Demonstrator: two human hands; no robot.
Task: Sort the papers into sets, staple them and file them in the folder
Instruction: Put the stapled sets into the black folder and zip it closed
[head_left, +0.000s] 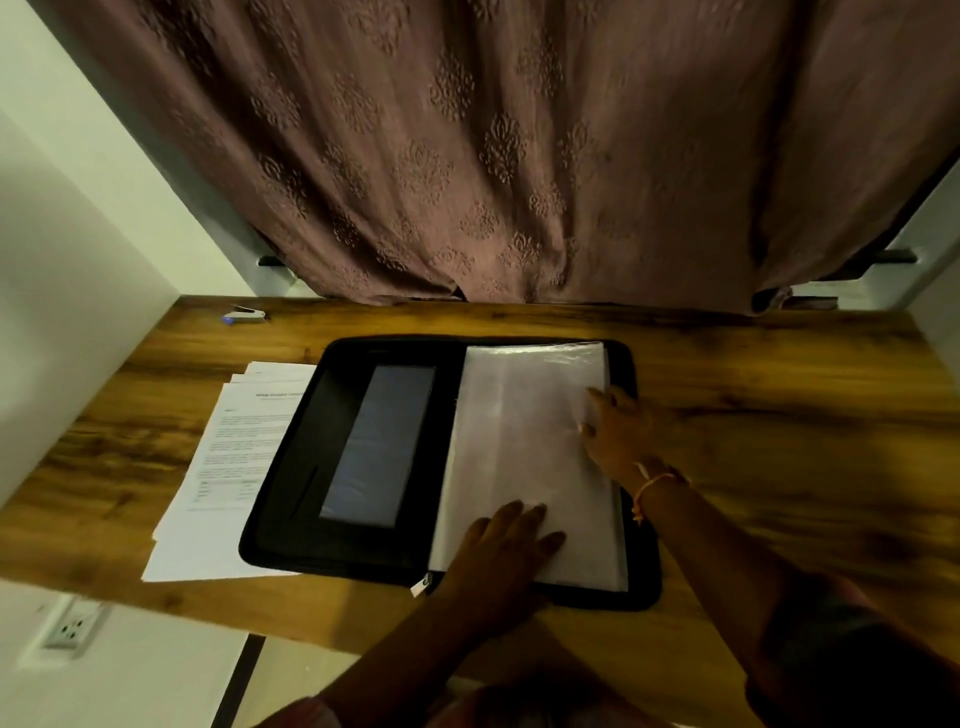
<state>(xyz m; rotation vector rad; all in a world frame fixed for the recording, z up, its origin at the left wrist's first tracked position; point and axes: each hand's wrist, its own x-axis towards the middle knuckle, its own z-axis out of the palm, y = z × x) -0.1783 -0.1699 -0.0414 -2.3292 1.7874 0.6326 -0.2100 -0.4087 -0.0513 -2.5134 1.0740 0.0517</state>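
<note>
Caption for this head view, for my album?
Open folder: left hand flat on its sleeves, right hand at their edge; papers and stapler aside.

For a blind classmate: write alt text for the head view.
An open black folder lies on a table, the left hand flat on its clear sleeves, the right hand at their edge. Papers and a stapler lie to its left.

Orange thread band (655, 491) at the wrist of the right hand (621, 436), dark sleeve (831, 639) farther up
</note>
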